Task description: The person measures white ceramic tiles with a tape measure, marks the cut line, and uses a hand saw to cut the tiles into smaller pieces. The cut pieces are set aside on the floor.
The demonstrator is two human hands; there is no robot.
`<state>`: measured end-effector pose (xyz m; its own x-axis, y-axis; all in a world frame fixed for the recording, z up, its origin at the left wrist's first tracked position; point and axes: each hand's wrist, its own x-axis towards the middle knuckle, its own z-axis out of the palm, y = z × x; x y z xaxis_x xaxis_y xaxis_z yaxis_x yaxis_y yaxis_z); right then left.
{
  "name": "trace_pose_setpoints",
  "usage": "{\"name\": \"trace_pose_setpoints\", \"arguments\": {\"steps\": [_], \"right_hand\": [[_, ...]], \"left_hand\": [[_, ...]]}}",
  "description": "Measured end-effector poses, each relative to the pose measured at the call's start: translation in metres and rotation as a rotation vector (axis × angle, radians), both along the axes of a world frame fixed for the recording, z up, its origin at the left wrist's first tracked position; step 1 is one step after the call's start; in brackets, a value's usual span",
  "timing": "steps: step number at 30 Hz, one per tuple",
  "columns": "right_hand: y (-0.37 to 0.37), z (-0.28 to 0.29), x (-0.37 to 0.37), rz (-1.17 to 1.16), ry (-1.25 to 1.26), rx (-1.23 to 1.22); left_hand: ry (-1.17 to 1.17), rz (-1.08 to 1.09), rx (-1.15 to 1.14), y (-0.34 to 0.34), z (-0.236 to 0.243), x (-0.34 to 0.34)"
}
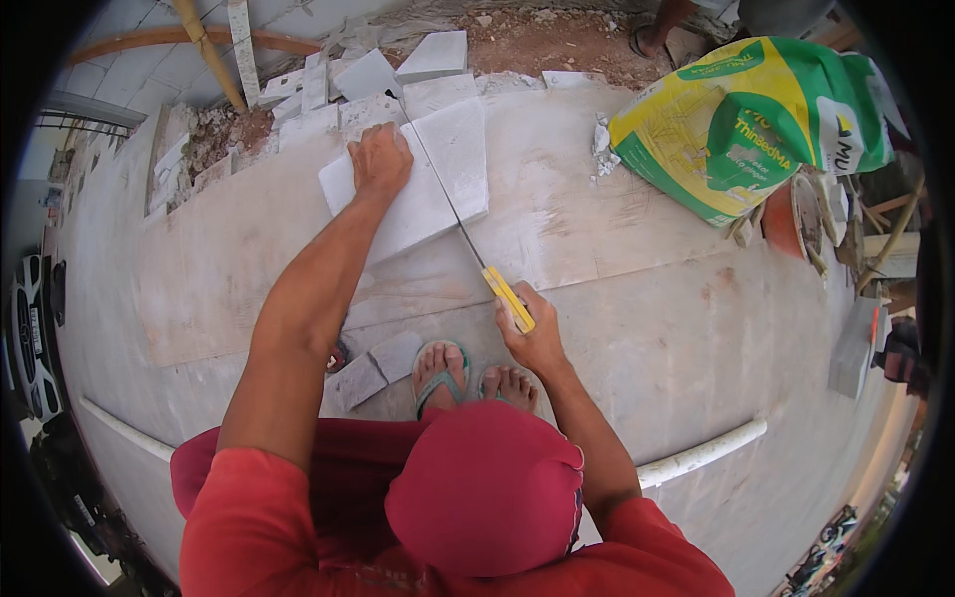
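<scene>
A white lightweight concrete block (422, 211) lies flat on the pale boarding in front of me. Across it, slanting from far left to near right, runs the thin dark blade of a handsaw (508, 297). My right hand (538, 336) is closed around the saw's yellow handle, just off the block's near side. To the left of the blade, my left hand (381, 161) bears down on the block with its fingers curled against it. How deep the blade sits in the block I cannot tell.
Broken white block pieces (434, 56) are heaped behind. A yellow and green bag (718, 134) lies at far right beside an orange bucket (786, 221). Grey block pieces (364, 378) are near my sandalled feet. A white pipe (702, 454) lies at right; another person's foot (649, 40) is at the back.
</scene>
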<state>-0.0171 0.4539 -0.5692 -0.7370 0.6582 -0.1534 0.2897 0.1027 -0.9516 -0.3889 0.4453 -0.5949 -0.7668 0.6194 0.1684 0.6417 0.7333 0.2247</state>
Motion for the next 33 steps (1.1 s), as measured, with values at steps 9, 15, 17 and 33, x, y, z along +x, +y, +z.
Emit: {"name": "trace_pose_setpoints", "arguments": {"steps": [9,15,17,33], "right_hand": [[-0.035,0.039,0.122,0.019,-0.107,-0.051],[0.011,-0.004,-0.011,0.019,-0.012,0.052],[0.010,-0.007,-0.013,0.040,-0.021,0.022],[-0.022,0.012,0.075,-0.019,-0.080,-0.028]], "left_hand": [[0.049,0.035,-0.004,-0.017,-0.002,-0.006],[0.049,-0.027,0.045,-0.001,-0.006,-0.004],[0.061,0.001,0.018,-0.008,-0.006,-0.006],[0.064,0.043,0.022,-0.013,-0.006,-0.017]]}}
